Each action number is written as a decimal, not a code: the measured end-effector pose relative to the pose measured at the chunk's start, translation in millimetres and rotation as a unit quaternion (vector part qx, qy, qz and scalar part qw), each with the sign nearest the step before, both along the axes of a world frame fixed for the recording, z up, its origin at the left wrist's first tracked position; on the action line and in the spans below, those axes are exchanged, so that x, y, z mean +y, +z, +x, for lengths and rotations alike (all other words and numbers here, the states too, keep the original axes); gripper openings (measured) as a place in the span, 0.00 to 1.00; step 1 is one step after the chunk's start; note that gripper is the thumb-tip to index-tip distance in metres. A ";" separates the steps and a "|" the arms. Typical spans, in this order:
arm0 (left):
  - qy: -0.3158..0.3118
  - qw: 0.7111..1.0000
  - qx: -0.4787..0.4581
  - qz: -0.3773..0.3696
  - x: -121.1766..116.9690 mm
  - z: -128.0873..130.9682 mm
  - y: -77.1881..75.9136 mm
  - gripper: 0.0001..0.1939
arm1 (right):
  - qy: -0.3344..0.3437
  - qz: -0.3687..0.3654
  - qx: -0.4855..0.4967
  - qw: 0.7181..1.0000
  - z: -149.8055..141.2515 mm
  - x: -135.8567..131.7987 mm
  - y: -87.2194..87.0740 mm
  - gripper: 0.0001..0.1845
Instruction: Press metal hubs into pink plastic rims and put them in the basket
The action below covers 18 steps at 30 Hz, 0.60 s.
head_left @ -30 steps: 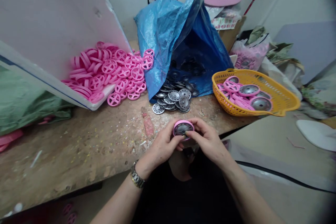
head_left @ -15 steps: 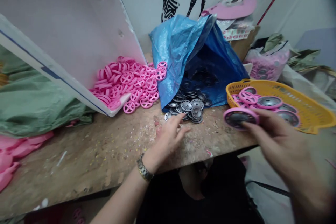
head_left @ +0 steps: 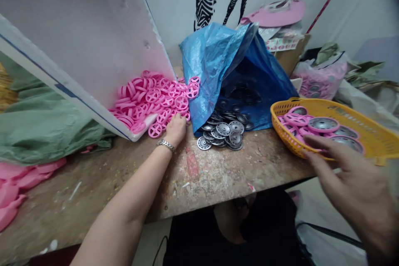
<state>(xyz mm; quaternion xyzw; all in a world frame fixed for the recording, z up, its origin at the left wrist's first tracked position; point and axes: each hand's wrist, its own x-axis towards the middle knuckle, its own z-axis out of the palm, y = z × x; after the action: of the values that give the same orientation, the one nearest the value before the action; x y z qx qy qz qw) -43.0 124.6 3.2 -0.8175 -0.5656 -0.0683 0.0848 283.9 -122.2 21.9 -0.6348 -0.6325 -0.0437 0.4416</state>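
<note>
My left hand (head_left: 176, 129), with a metal watch on the wrist, is at the front edge of a pile of pink spoked toy wheels (head_left: 152, 94). Its fingers curl down over a pink wheel there, the tips partly hidden. My right hand (head_left: 346, 170), blurred, is open at the near side of a yellow basket (head_left: 280, 133), thumb and fingers apart. Inside the basket lie several pink wheels fitted with grey discs (head_left: 323, 124). Loose grey hubcap-like discs (head_left: 223, 129) spill from the mouth of a blue plastic bag (head_left: 202, 62), between my hands.
A white foam box (head_left: 124, 29) lies tipped on its side behind the pink pile. Green cloth (head_left: 52, 120) and pink pieces (head_left: 12, 187) lie on the left. Behind the basket are a clear bag of pink parts (head_left: 321, 75) and a pink visor cap (head_left: 277, 13). The worn wooden table (head_left: 124, 174) ends close to my body.
Both hands held a pink wheel with a grey disc; my right hand carried it to the basket and let go. My left hand moved past the grey discs to the pink pile.
</note>
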 end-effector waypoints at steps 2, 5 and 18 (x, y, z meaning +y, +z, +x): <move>-0.001 1.000 0.005 -0.003 2.2 -1.4 -2.4 0.14 | 0.014 0.001 -0.006 1.000 -22.0 4.3 -0.4 0.15; -0.013 1.000 0.006 -0.009 -5.7 -5.6 -0.7 0.13 | 0.078 -0.031 0.015 0.996 -42.1 7.9 -7.9 0.12; -0.289 0.954 -0.078 -0.012 -118.3 -12.6 13.2 0.10 | 0.145 -0.227 0.288 0.919 -92.4 42.5 -27.2 0.19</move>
<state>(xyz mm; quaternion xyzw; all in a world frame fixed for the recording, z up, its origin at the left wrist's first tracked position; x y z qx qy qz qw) -55.6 6.3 16.4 -0.9389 -0.3110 -0.1470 0.0074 191.6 -79.7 -5.3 -0.6049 -0.5561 0.3497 0.4501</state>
